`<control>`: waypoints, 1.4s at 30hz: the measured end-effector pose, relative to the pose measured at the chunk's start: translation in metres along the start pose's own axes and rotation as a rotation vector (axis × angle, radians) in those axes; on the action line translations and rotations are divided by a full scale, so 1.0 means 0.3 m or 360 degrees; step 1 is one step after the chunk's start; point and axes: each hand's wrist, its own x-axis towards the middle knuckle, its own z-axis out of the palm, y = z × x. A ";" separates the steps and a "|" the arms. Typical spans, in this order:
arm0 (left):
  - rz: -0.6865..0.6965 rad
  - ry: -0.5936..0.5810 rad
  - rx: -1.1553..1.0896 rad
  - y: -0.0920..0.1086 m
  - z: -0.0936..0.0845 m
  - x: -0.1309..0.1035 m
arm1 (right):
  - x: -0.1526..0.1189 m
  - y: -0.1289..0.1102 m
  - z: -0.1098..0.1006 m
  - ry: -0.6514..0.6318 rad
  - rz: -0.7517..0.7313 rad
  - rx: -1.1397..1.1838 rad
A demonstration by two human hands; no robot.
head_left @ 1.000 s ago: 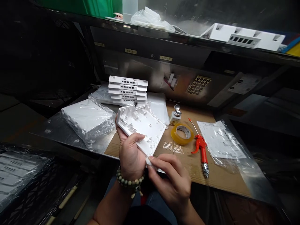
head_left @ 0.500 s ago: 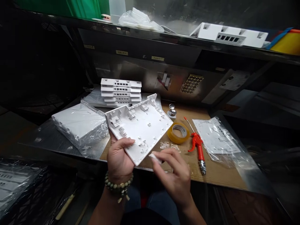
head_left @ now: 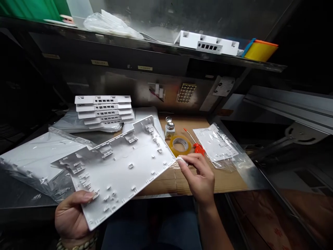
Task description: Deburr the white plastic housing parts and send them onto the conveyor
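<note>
A white plastic housing panel (head_left: 122,177) is tilted up over the work surface, its inner side with small clips and posts facing me. My left hand (head_left: 74,213) grips its lower left edge, thumb on the inner face. At the panel's right corner, my right hand (head_left: 199,175) pinches a small white wad (head_left: 182,160), which touches or nearly touches the edge. Just behind that hand lie a roll of yellowish tape (head_left: 180,145) and a red air gun (head_left: 199,148), partly hidden by the fingers. A small bottle with a metal top (head_left: 170,130) stands behind the tape.
Several white housings (head_left: 104,113) are stacked at the back left. Bagged white panels (head_left: 39,156) lie at the left, and another bagged panel (head_left: 215,144) at the right. Cardboard (head_left: 221,180) covers part of the bench. The shelf above holds a white housing (head_left: 208,43) and a yellow container (head_left: 261,51).
The view has shifted right. The panel is nearer and larger, held further left. My right hand with the wad has moved from the panel's lower corner to its right corner.
</note>
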 end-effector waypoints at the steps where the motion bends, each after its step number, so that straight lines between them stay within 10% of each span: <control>1: 0.0065 0.0044 0.0033 -0.013 0.004 -0.003 | -0.005 -0.001 0.003 -0.0017 -0.0004 0.0003; 11: -0.0066 -0.0149 0.0142 -0.015 -0.099 0.018 | 0.039 0.089 -0.041 0.0017 0.0032 -0.0119; 19: -0.0229 -0.0373 0.0502 -0.034 -0.242 0.020 | 0.158 -0.046 0.023 0.0116 -0.0078 0.0198; 30: -0.0036 -0.0098 0.0346 -0.138 0.040 -0.071 | 0.136 0.032 0.034 -0.0016 0.0134 0.0290; 42: -0.0144 -0.0388 0.0210 -0.197 0.079 -0.035 | 0.113 0.137 0.012 -0.0083 0.0502 0.0304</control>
